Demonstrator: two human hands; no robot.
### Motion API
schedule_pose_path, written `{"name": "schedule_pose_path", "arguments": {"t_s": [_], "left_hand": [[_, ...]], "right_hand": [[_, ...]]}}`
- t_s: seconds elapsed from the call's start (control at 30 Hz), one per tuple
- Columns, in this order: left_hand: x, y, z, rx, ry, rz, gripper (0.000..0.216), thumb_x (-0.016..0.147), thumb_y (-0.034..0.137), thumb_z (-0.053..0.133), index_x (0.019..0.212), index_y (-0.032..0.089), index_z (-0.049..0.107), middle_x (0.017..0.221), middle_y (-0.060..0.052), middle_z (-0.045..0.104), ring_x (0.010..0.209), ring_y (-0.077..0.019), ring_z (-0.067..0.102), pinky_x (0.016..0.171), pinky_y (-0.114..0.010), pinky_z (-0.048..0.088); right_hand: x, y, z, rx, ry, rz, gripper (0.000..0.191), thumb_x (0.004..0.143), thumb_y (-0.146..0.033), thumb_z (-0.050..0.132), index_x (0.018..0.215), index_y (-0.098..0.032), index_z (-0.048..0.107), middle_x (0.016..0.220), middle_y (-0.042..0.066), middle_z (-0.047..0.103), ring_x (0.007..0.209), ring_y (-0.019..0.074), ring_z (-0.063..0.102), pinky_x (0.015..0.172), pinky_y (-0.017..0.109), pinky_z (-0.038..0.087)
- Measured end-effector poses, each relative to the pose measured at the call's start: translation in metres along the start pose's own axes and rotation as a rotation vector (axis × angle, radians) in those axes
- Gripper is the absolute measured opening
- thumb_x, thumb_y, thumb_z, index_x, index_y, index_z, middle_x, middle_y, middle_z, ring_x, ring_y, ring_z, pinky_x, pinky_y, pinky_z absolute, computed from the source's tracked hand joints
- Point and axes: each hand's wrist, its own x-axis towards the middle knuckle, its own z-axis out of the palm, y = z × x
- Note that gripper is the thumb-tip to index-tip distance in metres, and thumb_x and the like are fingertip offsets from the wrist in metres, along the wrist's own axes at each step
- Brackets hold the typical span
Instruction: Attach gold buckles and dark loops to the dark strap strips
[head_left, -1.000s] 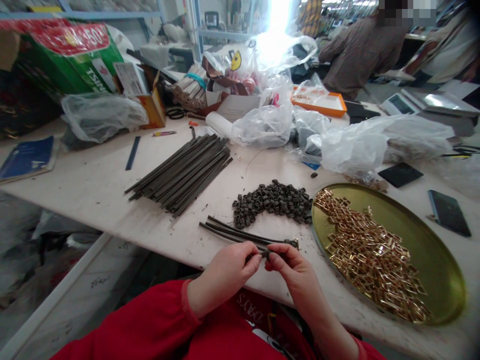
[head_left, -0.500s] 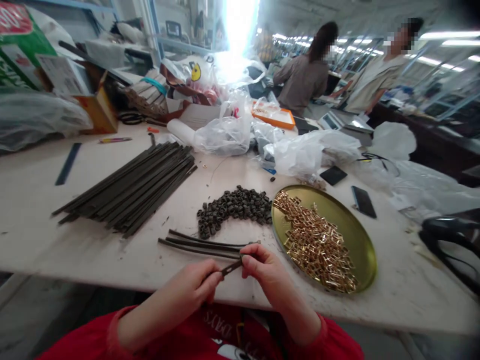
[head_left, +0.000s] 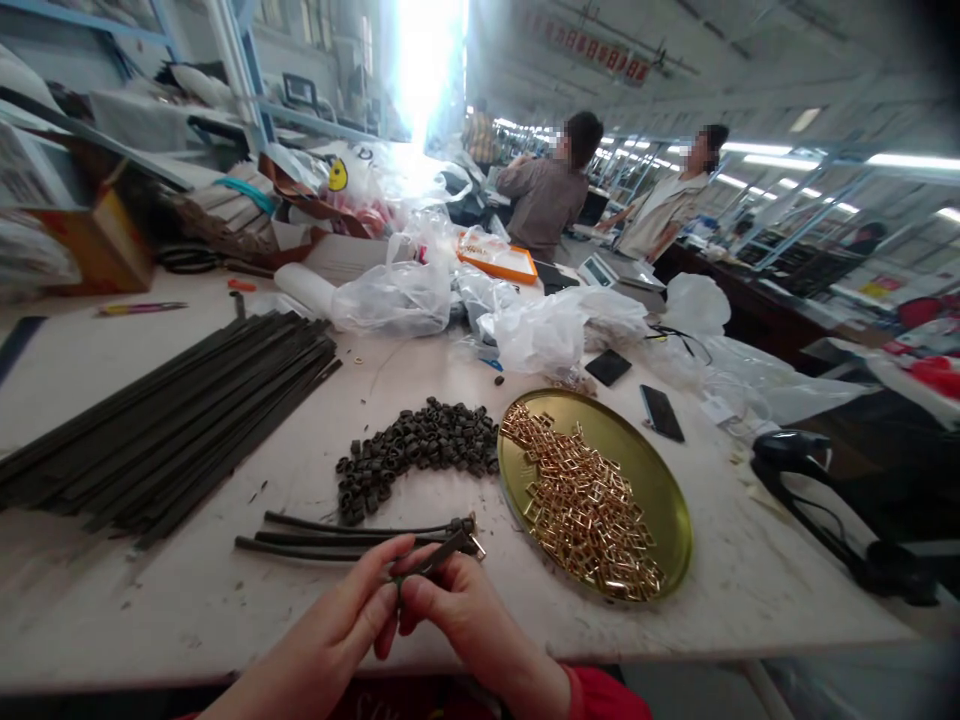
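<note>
Dark strap (head_left: 448, 549), pinched by nearly closed fingers of left hand (head_left: 349, 622) and right hand (head_left: 469, 605) above the counter's (head_left: 165, 615) near side, looks light, bendy, hardly slippery or fragile, best gripped on its flat faces.

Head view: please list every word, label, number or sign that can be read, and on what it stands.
"日", repeated, on the banner; its other characters are too blurred.
"D", it seems, on the smiley bag.
Orange box: lettering too small to read.
Shirt: letters cut off, unreadable.
</note>
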Motion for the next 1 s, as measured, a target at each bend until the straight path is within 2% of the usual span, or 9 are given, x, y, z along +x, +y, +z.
{"name": "schedule_pose_path", "arguments": {"t_s": [0.07,0.13,0.27,0.33,0.43,0.5,0.63,0.77,1.0], "left_hand": [[0.002,-0.004,-0.006,-0.01,-0.026,-0.032,0.048,0.076,0.056,0.046,0.107,0.02,0.054,0.057,0.004,0.046,0.054,-0.0127,0.043,0.052,-0.021,0.036],[0.004,-0.007,-0.011,-0.033,-0.034,-0.086,0.047,0.074,0.06,0.046,0.096,0.019,0.055,0.049,0.007,0.035,0.047,-0.0102,0.033,0.044,-0.019,0.028],[0.007,-0.003,-0.008,-0.066,-0.037,-0.113,0.045,0.072,0.061,0.047,0.084,0.018,0.051,0.047,0.01,0.025,0.043,-0.008,0.023,0.04,-0.018,0.019],[0.006,0.003,-0.005,-0.054,-0.051,-0.098,0.043,0.071,0.061,0.047,0.078,0.019,0.05,0.047,0.01,0.026,0.043,-0.0077,0.023,0.04,-0.018,0.018],[0.002,0.007,-0.006,-0.025,-0.019,-0.098,0.041,0.071,0.06,0.047,0.071,0.019,0.047,0.047,0.009,0.033,0.042,-0.0074,0.025,0.039,-0.018,0.019],[-0.002,0.008,-0.01,-0.025,-0.002,-0.106,0.041,0.071,0.06,0.045,0.068,0.019,0.045,0.05,0.008,0.039,0.04,-0.0062,0.025,0.038,-0.018,0.019],[-0.007,0.012,-0.013,-0.059,-0.02,-0.119,0.04,0.07,0.06,0.044,0.066,0.02,0.043,0.045,0.01,0.033,0.036,-0.006,0.023,0.037,-0.019,0.019],[-0.011,0.02,-0.01,-0.045,-0.04,-0.108,0.037,0.07,0.057,0.045,0.065,0.02,0.045,0.044,0.01,0.029,0.039,-0.0071,0.024,0.038,-0.019,0.02],[-0.019,0.016,-0.011,-0.017,-0.045,-0.139,0.037,0.07,0.057,0.043,0.068,0.019,0.044,0.053,0.008,0.038,0.039,-0.0066,0.027,0.039,-0.019,0.022]], "right_hand": [[0.004,-0.017,-0.03,-0.499,0.021,-0.044,0.024,0.078,-0.04,0.057,0.091,-0.019,0.061,0.072,0.0,0.061,0.064,0.0137,0.056,0.059,0.024,0.042],[0.014,-0.036,-0.069,-1.155,0.296,-0.069,0.015,0.082,-0.033,0.053,0.083,-0.021,0.062,0.08,0.002,0.062,0.072,0.0149,0.056,0.066,0.025,0.042],[0.039,-0.058,-0.133,-1.417,0.571,-0.009,0.016,0.083,-0.015,0.044,0.08,-0.014,0.06,0.09,0.014,0.059,0.084,0.0235,0.054,0.076,0.036,0.037],[0.047,-0.056,-0.144,-1.484,0.583,0.008,0.015,0.081,-0.013,0.046,0.077,-0.013,0.06,0.089,0.016,0.059,0.084,0.0258,0.055,0.075,0.038,0.037],[0.046,-0.045,-0.141,-1.537,0.508,0.004,0.01,0.079,-0.016,0.052,0.074,-0.015,0.06,0.086,0.012,0.06,0.082,0.0244,0.056,0.074,0.034,0.038],[0.04,-0.041,-0.138,-1.544,0.466,-0.006,0.008,0.077,-0.02,0.056,0.082,-0.016,0.061,0.09,0.01,0.06,0.085,0.0231,0.057,0.075,0.031,0.038],[0.037,-0.042,-0.143,-1.526,0.444,0.001,0.031,0.077,-0.024,0.057,0.106,-0.013,0.054,0.105,0.013,0.057,0.094,0.0226,0.055,0.079,0.029,0.038],[0.047,-0.043,-0.151,-1.487,0.415,0.032,0.018,0.075,-0.022,0.058,0.091,-0.015,0.06,0.095,0.01,0.06,0.088,0.0208,0.057,0.076,0.027,0.038],[0.048,-0.037,-0.147,-1.34,0.48,-0.04,0.008,0.07,-0.018,0.059,0.078,-0.017,0.057,0.08,0.005,0.059,0.077,0.0195,0.053,0.07,0.029,0.036]]}}
